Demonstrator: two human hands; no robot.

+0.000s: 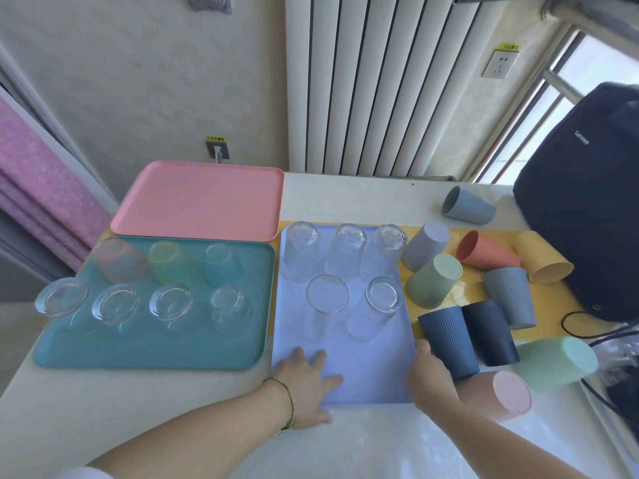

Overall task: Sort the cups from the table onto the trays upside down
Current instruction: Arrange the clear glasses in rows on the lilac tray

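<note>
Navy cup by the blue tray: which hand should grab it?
Right. The right hand already touches that navy cup, while the left hand lies flat on the blue tray.

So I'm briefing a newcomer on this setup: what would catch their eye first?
Probably the three trays: an empty pink tray at the back left, a teal tray and a lavender tray nearer, both holding upside-down glasses. Then the jumble of coloured cups on the right, where the right hand touches a dark blue cup.
</note>
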